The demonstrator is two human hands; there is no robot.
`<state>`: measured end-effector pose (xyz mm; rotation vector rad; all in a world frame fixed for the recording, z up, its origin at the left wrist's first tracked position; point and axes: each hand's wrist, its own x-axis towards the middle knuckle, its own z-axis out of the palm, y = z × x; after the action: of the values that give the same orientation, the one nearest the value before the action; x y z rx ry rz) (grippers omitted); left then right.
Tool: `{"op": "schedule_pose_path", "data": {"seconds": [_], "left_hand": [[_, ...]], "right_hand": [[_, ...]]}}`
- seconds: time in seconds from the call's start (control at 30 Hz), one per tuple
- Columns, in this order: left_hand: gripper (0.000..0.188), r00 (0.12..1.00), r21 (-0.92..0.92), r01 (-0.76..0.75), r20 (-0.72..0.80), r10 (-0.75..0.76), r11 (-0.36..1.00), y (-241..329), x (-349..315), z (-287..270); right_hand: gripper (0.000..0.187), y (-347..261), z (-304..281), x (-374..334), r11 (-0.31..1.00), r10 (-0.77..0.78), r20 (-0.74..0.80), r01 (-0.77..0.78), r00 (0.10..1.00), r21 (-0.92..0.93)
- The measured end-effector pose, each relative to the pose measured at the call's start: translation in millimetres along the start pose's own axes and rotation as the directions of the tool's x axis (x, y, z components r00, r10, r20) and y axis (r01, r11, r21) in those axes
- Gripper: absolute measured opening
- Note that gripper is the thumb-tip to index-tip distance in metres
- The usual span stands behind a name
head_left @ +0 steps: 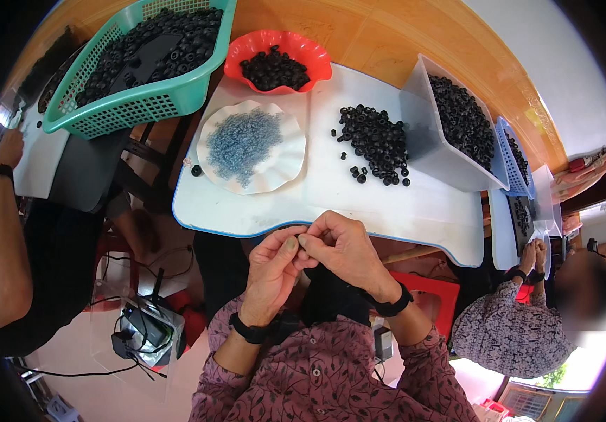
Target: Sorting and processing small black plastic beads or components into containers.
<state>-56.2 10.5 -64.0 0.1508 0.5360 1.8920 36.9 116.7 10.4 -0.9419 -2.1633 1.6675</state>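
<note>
My left hand (275, 267) and my right hand (345, 247) meet just in front of the white table's near edge. Thumbs and fingertips of both are pinched together, closed around something too small and covered to make out. Beyond them on the white table (331, 204) stands a white scalloped plate (290, 158) heaped with small clear bluish rings (243, 144). To its right lies a loose pile of black ring-shaped parts (377, 141). A single black part (196, 170) rests beside the plate's left rim.
Behind the plate is a red wavy bowl (320, 70) of black parts. A green basket (134, 105) stands at far left, a clear bin (422, 141) and blue basket (510, 158) at right. Co-workers sit on both sides; cables (92, 373) trail at lower left.
</note>
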Motion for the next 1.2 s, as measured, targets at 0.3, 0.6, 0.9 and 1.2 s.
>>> {"op": "schedule_pose_path", "data": {"seconds": [0.3, 0.6, 0.9, 1.2], "left_hand": [[0.023, 1.000, 0.008, 0.023, 0.011, -0.023, 1.000, 0, 4, -2], [0.023, 1.000, 0.031, 0.024, -0.021, -0.023, 0.999, 3, 4, 0], [0.023, 0.999, 0.036, 0.030, -0.019, -0.029, 0.999, 2, 4, 2], [0.024, 0.999, -0.007, 0.052, -0.005, -0.052, 0.999, 3, 3, 3]], "right_hand": [[0.011, 23, -20, 6, 1.000, -0.007, -0.024, 0.006, 1.000, -0.025], [0.008, 66, -83, 41, 0.881, -0.280, -0.476, 0.026, 0.833, -0.473], [0.015, 57, -88, 61, 0.639, -0.418, -0.389, -0.039, 0.821, -0.768], [0.010, 58, -90, 66, 0.607, -0.391, -0.379, -0.074, 0.839, -0.791]]}}
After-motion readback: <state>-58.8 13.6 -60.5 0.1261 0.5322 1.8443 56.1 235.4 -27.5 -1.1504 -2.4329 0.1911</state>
